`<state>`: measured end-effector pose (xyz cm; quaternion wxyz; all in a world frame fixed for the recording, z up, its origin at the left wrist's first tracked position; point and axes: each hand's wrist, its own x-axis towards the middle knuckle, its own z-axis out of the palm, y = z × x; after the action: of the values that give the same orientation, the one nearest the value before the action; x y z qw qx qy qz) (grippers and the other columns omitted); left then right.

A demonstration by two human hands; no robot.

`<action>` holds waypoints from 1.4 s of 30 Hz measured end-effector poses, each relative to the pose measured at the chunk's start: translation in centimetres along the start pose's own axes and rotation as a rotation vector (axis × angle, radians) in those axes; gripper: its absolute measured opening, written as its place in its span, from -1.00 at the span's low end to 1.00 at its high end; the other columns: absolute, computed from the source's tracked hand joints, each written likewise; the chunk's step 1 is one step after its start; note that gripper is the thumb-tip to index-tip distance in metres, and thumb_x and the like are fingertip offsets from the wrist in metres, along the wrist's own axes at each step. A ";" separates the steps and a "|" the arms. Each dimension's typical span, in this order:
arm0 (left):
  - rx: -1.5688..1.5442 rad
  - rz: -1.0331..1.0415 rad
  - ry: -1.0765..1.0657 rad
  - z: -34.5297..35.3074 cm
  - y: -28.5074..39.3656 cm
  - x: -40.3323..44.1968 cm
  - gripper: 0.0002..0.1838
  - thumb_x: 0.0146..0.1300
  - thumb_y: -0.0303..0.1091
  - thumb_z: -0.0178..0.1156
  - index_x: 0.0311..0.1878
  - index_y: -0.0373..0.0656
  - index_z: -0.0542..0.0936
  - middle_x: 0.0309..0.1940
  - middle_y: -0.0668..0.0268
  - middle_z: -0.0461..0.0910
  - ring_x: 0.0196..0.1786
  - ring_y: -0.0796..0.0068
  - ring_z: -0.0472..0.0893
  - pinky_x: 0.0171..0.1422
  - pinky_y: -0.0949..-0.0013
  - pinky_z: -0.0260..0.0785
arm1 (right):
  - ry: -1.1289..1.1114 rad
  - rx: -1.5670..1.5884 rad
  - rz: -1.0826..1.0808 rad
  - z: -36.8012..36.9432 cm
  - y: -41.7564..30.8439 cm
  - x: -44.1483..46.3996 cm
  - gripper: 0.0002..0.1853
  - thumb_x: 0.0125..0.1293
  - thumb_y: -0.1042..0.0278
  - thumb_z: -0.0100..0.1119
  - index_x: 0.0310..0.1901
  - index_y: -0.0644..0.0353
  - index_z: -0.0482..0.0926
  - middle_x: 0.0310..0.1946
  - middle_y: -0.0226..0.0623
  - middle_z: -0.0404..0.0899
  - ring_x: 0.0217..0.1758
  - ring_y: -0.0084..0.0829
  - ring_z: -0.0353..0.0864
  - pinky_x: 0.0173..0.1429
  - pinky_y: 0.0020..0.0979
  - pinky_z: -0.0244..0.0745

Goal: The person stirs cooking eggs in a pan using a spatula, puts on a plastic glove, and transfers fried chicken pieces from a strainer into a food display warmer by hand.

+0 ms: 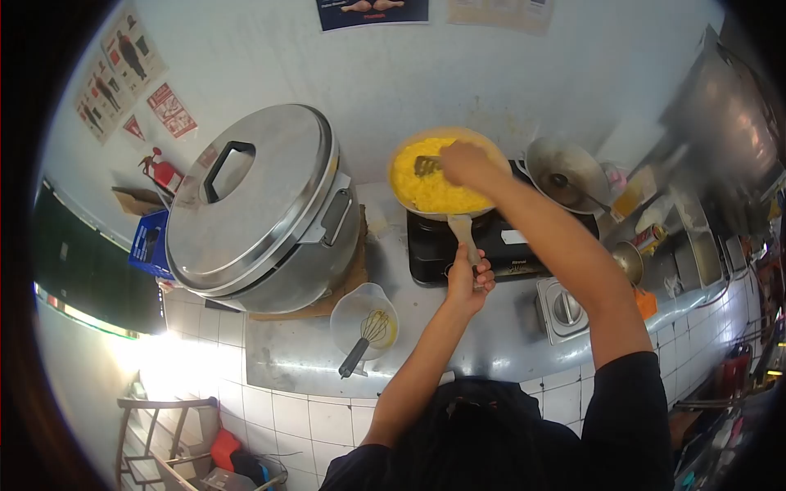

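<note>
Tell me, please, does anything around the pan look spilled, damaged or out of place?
No clear spill or damage shows around the pan. What stands out is the brownish stains on the wall behind it: they look odd against the pale surface. Their cause cannot be told.

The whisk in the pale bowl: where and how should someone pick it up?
Probably by the whisk's dark handle, from the person's side: it juts past the near rim of the bowl, while the wire loops sit inside.

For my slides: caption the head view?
Left hand grips the pan handle; right hand holds a spatula over yellow food.
</note>
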<state>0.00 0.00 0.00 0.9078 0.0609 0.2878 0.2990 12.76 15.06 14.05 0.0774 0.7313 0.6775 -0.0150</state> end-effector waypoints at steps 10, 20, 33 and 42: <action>-0.008 -0.015 -0.001 0.4 0.1 -0.7 -0.61 0.43 0.13 -0.17 -0.21 -0.02 0.34 -0.66 0.48 0.22 -0.68 0.63 0.15 -0.55 0.48 0.01 | 0.240 0.119 -0.103 10.2 4.5 0.5 -0.69 0.23 0.39 0.03 0.02 0.16 0.49 -0.36 0.04 0.62 -0.25 0.03 0.63 -0.13 -0.01 0.51; -0.011 -0.019 0.009 0.3 0.2 -0.3 -0.62 0.42 0.12 -0.16 -0.22 -0.02 0.33 -0.66 0.48 0.21 -0.69 0.63 0.15 -0.57 0.47 0.01 | 0.063 0.029 -0.164 -0.5 2.9 -12.0 -0.68 0.27 0.26 0.10 0.07 -0.04 0.52 -0.38 0.00 0.62 -0.27 0.02 0.63 -0.16 -0.04 0.52; 0.022 -0.008 -0.035 0.0 0.2 0.0 -0.62 0.41 0.13 -0.15 -0.24 0.00 0.33 -0.66 0.50 0.20 -0.69 0.65 0.15 -0.56 0.49 0.01 | 0.123 0.129 -0.085 6.1 -5.3 -6.7 -0.63 0.17 0.44 0.08 0.05 0.10 0.53 -0.36 -0.02 0.64 -0.26 -0.08 0.68 -0.21 -0.13 0.58; 0.002 -0.015 0.016 0.6 0.3 -0.5 -0.63 0.42 0.11 -0.16 -0.22 -0.02 0.33 -0.66 0.49 0.21 -0.68 0.65 0.15 -0.56 0.49 0.01 | 0.154 0.029 -0.017 5.0 0.6 -2.3 -0.76 0.20 0.40 0.05 -0.14 0.09 0.65 -0.21 -0.11 0.65 -0.15 -0.17 0.68 -0.13 -0.20 0.58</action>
<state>-0.12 0.05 0.86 0.9077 0.0572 0.2955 0.2922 13.55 12.03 9.44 0.0142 0.7256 0.6873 0.0306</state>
